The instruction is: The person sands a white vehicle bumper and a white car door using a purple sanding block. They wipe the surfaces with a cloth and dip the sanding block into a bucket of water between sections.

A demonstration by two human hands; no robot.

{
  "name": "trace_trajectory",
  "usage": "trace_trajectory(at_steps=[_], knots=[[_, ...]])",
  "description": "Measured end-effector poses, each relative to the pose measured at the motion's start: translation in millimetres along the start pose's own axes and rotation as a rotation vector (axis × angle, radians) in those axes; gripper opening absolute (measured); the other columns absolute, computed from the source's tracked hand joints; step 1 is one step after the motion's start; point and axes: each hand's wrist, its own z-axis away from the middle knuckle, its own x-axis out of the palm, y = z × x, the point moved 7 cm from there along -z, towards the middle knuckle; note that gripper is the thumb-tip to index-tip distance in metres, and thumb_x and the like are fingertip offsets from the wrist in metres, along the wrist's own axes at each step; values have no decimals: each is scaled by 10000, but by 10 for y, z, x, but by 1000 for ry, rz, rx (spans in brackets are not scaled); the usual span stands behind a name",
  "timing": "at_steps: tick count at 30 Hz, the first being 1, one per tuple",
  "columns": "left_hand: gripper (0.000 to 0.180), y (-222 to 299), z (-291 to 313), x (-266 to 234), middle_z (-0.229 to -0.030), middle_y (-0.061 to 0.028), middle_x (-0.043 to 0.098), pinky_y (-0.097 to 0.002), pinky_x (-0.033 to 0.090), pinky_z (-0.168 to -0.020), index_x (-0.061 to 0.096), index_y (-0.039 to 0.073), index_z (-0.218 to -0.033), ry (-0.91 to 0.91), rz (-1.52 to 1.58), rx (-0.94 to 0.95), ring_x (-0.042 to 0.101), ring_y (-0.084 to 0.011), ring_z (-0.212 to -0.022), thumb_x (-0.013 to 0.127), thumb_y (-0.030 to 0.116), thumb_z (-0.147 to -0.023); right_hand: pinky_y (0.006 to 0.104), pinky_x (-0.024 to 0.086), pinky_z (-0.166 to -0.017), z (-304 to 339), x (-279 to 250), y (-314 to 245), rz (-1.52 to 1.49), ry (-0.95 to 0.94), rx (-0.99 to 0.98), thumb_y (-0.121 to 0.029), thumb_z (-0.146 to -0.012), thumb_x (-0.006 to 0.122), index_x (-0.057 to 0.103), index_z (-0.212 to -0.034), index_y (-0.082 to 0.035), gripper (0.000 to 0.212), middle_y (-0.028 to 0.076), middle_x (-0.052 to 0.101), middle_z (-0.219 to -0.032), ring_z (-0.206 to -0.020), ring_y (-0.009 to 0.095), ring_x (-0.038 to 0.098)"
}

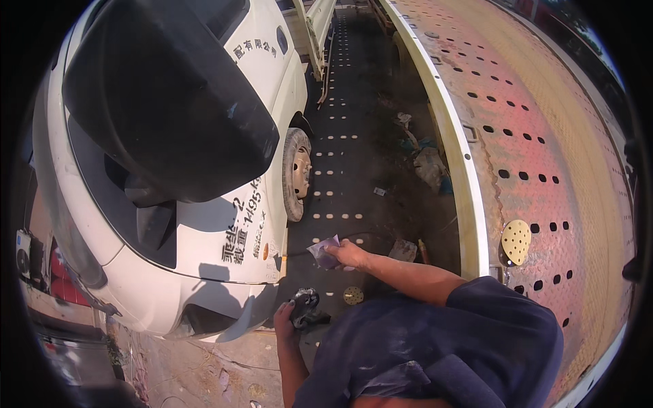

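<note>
My right hand (347, 254) pinches a folded piece of purple sandpaper (325, 252) in front of my body, close to the white truck cab's side. Lower and to the left, my left hand (285, 319) is wrapped round a dusty black-and-grey tool (305, 303) that looks like a sander. Its underside is hidden. The white truck cab (197, 238) stands at my left, with black lettering on its door and a large black mirror (170, 102) jutting toward me. A round, yellowish sanding disc with holes (353, 295) lies low, beside my shirt.
A red, perforated metal deck (490, 149) with a white edge rail (469, 183) runs along my right. On it lies another holed yellow disc (517, 242). Between deck and truck, the dark perforated floor (340, 170) holds crumpled rubbish (430, 168). The truck's wheel (297, 174) stands ahead.
</note>
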Motion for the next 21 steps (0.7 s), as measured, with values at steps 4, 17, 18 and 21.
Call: trace_trajectory(at_steps=[4, 17, 18, 21], knots=[[450, 225, -643, 391, -1166, -128, 782, -331, 617, -920, 728, -19, -1435, -89, -431, 41, 769, -199, -975, 751, 36, -989, 383, 651, -790, 30, -156, -205, -54, 71, -10, -490, -1102, 729, 776, -1334, 55, 595, 150, 824, -1165, -948, 247, 788], [745, 935, -2577, 2772, -1480, -182, 688, -445, 641, -1070, 444, 3, -1724, -199, -202, -92, 766, -317, -1249, 641, -60, -1008, 356, 612, -822, -1611, -1273, -2052, 26, -415, -195, -411, -1084, 793, 864, -1230, -9, 434, 42, 814, -1038, -932, 165, 739], [700, 988, -2770, 3009, -1468, -178, 696, -446, 641, -1070, 479, -1, -1696, -220, -171, -94, 768, -313, -1249, 639, -45, -1016, 362, 622, -845, -1487, -1594, -2447, 209, -387, -127, -405, -1083, 791, 854, -1253, 1, 445, 56, 821, -1072, -957, 166, 749], [545, 1141, -3393, 3650, -1379, -164, 743, -440, 643, -1055, 591, -18, -1571, -251, -103, -98, 783, -296, -1213, 647, -3, -1029, 338, 638, -859, -2021, -2136, -2674, 5, -420, -197, -419, -1096, 774, 851, -1342, -41, 457, 56, 852, -1117, -987, 159, 773]])
